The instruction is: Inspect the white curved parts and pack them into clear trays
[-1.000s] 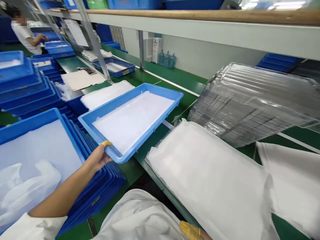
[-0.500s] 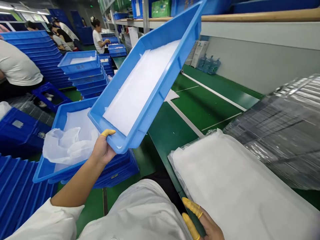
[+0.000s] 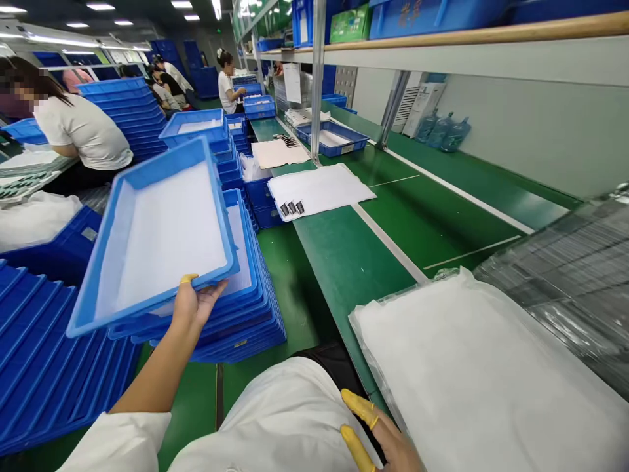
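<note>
The right hand (image 3: 388, 439) lies on the person's white coat (image 3: 275, 419) at the lap. Its fingers (image 3: 361, 406) are loose and spread, and they hold nothing. Just beside it, a bagged pile of white sheets (image 3: 481, 380) rests on the green counter (image 3: 354, 262). Further left, the left hand (image 3: 196, 305) grips the near rim of a blue tray (image 3: 128, 309), thumb on top and fingers under. This tray, lined in white, hangs tilted above a stack of blue trays (image 3: 246, 321). Farther away, small dark parts (image 3: 292, 208) lie on a white sheet (image 3: 334, 183).

Most of the right hand (image 3: 393, 443) beyond the bottom edge
</note>
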Demonstrator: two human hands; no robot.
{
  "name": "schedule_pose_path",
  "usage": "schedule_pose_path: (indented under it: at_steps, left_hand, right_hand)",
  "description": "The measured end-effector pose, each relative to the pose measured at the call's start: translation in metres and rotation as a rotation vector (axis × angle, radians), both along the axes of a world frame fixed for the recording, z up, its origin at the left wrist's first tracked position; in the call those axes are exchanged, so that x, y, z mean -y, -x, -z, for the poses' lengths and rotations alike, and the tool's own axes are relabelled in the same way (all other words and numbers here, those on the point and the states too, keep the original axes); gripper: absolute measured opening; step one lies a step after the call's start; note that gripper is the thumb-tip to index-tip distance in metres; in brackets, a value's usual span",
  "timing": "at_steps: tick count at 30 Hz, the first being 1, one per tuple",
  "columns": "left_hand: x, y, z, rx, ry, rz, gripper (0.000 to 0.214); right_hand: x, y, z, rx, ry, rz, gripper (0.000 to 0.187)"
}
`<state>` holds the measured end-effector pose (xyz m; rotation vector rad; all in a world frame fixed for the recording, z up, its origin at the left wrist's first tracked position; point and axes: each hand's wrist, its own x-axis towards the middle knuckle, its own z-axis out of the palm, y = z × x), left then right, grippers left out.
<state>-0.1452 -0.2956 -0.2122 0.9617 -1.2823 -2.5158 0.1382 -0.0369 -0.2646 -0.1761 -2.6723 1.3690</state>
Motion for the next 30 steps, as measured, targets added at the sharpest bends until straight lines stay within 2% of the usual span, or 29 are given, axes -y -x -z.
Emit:
schedule_pose_path:
  at_steps: [5, 9, 13, 17, 21, 24, 28, 30]
  left_hand:
    - [0.000, 0.004, 0.019, 0.090, -0.015, 0.009, 0.015]
    - [-0.004, 0.006, 0.025, 0.126, -0.023, 0.040, 0.019]
    - [-0.001, 0.006, 0.020, 0.166, 0.005, 0.071, 0.033]
    - [-0.001, -0.001, 0.015, 0.169, 0.045, 0.093, 0.046]
    - [-0.007, -0.006, 0.010, 0.193, 0.075, 0.120, 0.043]
    - [-0.008, -0.006, 0.001, 0.289, 0.076, 0.199, 0.037]
    - [0.001, -0.011, -0.012, 0.429, 0.096, 0.306, 0.040]
    - [0.006, -0.017, -0.015, 0.407, 0.102, 0.356, 0.036]
  right_hand:
    - [0.002, 0.007, 0.006, 0.025, -0.025, -0.067, 0.044]
    - [0.005, 0.000, 0.017, -0.020, -0.006, 0.015, 0.042]
    - [0.010, -0.011, 0.017, 0.009, 0.085, 0.142, 0.043]
    - [0.013, -0.018, 0.012, 0.074, 0.170, 0.150, 0.041]
    - [0.016, -0.020, 0.013, 0.089, 0.208, 0.170, 0.039]
    - [0.018, -0.022, 0.015, 0.111, 0.194, 0.176, 0.038]
    - [0.017, -0.029, 0.018, 0.161, 0.170, 0.123, 0.040]
    - [0.018, -0.034, 0.020, 0.174, 0.166, 0.125, 0.039]
